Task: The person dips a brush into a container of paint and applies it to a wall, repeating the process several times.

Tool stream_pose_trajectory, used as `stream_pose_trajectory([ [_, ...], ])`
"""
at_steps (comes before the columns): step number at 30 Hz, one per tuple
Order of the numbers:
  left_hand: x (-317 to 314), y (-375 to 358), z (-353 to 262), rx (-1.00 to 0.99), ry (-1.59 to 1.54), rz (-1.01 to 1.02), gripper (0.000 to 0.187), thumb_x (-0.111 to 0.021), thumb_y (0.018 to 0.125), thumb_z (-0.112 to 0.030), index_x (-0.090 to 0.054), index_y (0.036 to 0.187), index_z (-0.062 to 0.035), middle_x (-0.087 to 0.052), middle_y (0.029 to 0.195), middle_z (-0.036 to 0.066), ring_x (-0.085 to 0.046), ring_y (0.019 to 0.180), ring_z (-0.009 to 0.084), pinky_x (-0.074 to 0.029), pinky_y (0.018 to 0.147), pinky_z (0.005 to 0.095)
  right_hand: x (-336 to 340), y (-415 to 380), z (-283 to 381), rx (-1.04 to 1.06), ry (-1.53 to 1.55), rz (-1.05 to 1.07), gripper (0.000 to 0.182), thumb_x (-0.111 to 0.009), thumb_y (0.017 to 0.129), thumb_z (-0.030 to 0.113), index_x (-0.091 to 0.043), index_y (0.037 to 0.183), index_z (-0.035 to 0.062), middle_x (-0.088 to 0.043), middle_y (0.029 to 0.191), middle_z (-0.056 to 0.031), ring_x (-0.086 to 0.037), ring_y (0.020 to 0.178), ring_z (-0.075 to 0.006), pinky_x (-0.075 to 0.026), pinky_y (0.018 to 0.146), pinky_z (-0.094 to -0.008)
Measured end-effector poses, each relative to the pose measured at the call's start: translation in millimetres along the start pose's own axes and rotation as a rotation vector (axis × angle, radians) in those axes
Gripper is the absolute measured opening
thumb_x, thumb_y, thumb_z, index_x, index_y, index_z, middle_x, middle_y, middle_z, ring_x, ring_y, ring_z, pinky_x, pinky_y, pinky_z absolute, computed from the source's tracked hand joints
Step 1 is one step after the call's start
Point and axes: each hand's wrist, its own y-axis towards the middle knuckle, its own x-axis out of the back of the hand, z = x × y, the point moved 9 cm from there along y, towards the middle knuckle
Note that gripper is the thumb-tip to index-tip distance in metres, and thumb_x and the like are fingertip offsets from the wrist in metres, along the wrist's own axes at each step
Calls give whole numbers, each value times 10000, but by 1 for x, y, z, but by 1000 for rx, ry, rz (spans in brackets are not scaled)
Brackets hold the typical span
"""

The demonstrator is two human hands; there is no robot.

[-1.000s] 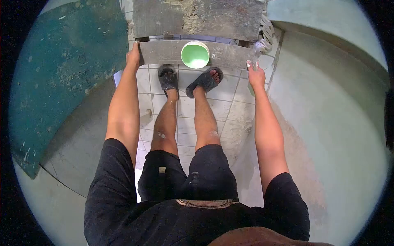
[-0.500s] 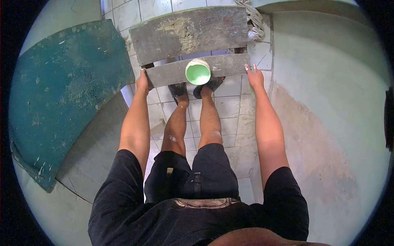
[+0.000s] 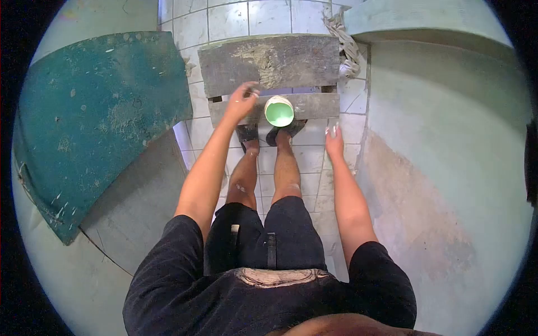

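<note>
While the left hand (image 3: 244, 104) is seen unclenched at ten o'clock of the green-lined cup (image 3: 279, 114), the right hand (image 3: 334, 143) (likewise released) is noted at four.

Blk tee (image 3: 207, 308), tan print (image 3: 280, 276); blk shorts (image 3: 294, 235), dk sandals (image 3: 247, 133).

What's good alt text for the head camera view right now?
A person's left hand is over a worn two-plank wooden bench, beside a container with light green inside; the right hand is near the bench's right end, holding nothing visible. White floor tiles show below, with a scuffed teal board at left.
</note>
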Motion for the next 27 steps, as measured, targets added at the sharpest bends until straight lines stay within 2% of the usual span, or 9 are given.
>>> stream_pose_trajectory([
  [3,-28,-12,-54,-121,25,127,366,-625,745,-206,-562,1088,-96,-570,1020,123,-562,933,226,-478,752,323,-4,-21,-26,-2,11,18,630,-526,822,377,-331,1299,15,-498,1206,-191,-475,1112,-336,-377,919,-365],
  [4,-34,-17,-71,-178,82,183,374,-633,731,-205,-567,1083,-96,-568,1026,131,-561,938,231,-480,759,330,-7,-28,-35,-87,-11,86,618,-527,834,358,-327,1303,9,-463,1243,-196,-434,1161,-316,-354,943,-343],
  [5,-36,-18,-70,-180,86,183,374,-633,731,-205,-567,1083,-96,-568,1026,131,-561,938,231,-480,759,330,-10,-35,-45,-172,-31,154,607,-528,846,339,-323,1307,2,-427,1279,-201,-394,1209,-295,-332,968,-322],
  [8,-45,-25,-77,-314,247,211,385,-648,700,-210,-581,1064,-102,-562,988,161,-562,928,278,-482,745,346,-5,-44,-52,-184,0,179,593,-530,843,349,-349,1294,9,-437,1265,-210,-407,1196,-303,-339,963,-328],
  [10,-51,-32,-91,-486,418,242,329,-632,719,-177,-600,1039,-109,-559,960,154,-557,902,314,-481,720,364,2,-45,-50,-165,2,159,583,-526,836,367,-372,1277,16,-468,1231,-204,-440,1153,-320,-359,942,-347],
  [13,-50,-28,-77,-391,498,191,258,-610,748,-138,-617,1004,-103,-566,913,127,-564,842,314,-477,691,365,13,-43,-42,-155,16,146,566,-523,832,385,-404,1255,29,-502,1197,-195,-477,1110,-330,-378,923,-359],
  [19,-57,-21,-83,-356,583,203,180,-599,771,-120,-633,944,-82,-572,828,123,-575,744,303,-470,654,367,25,-30,-37,-201,50,162,538,-524,838,386,-433,1243,43,-502,1203,-184,-476,1120,-313,-374,929,-350],
  [22,-66,-19,-100,-349,560,229,170,-582,778,-144,-635,927,-79,-566,808,135,-570,736,320,-470,657,404,29,-26,-41,-226,53,176,533,-525,838,385,-441,1236,39,-498,1203,-194,-469,1124,-320,-371,931,-353],
  [27,-80,9,-125,-372,521,142,149,-592,775,-151,-645,882,-62,-582,763,149,-582,691,321,-476,624,391,31,-21,-62,-218,66,165,529,-527,835,387,-453,1222,33,-496,1199,-207,-467,1122,-330,-371,932,-354],
])
